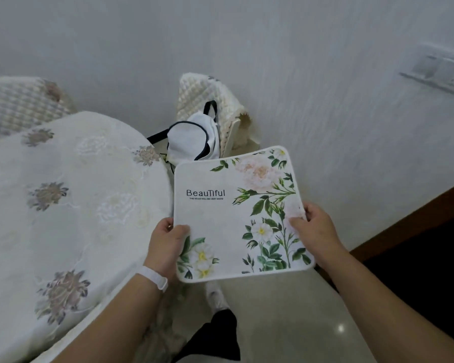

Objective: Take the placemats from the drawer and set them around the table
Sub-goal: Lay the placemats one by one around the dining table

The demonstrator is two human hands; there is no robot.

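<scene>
A square white placemat (228,205), printed with flowers and the word "Beautiful", is held flat in the air in front of me. My left hand (168,244) grips its near left edge, thumb on top. My right hand (315,229) grips its right edge. The mat hangs just right of the table (63,205), which is covered by a white embroidered cloth with grey flower motifs. Whether more mats lie under the top one I cannot tell. No drawer is in view.
A chair (215,100) with a quilted cream cover stands against the wall beyond the mat, with a white bag (192,137) with dark straps on its seat. Another covered chair (19,100) is at far left. Dark wooden furniture (417,231) is at right.
</scene>
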